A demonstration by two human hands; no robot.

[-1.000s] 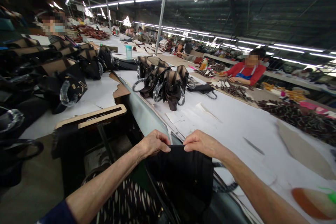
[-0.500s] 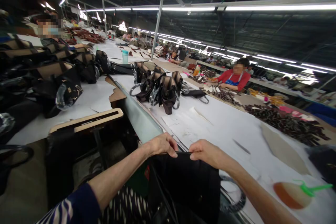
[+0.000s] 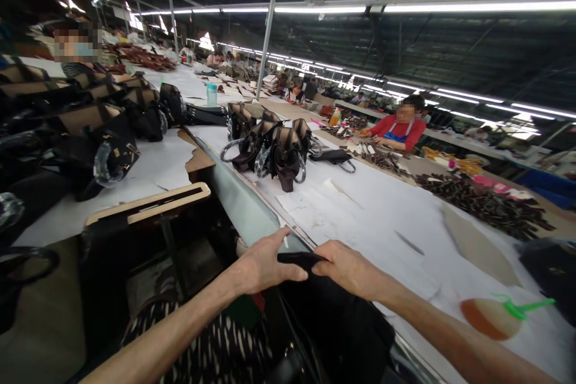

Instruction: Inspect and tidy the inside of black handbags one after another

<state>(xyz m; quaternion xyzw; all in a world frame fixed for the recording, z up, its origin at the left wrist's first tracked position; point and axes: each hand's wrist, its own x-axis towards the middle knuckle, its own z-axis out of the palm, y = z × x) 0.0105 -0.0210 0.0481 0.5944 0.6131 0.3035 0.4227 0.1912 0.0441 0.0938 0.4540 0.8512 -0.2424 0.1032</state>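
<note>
A black handbag (image 3: 342, 324) lies in front of me at the table's edge, its lower part running out of view. My right hand (image 3: 346, 264) is closed, pinching the bag's upper edge between thumb and fingers. At the left end of that edge is my left hand (image 3: 265, 261), thumb and forefinger spread wide apart, the thumb beside the black material. Whether the left fingers touch the bag I cannot tell.
Several black handbags (image 3: 283, 159) stand ahead on the white-covered table, more (image 3: 108, 144) at left. A wooden-topped stand (image 3: 148, 204) is left of my arms. A green-nozzled bottle (image 3: 490, 317) lies right. A co-worker in red (image 3: 398, 129) sits across.
My left hand has loosened from the bag's edge, its thumb and forefinger spreading apart. My right hand keeps its pinch and has shifted slightly left; the bag's edge now looks folded.
</note>
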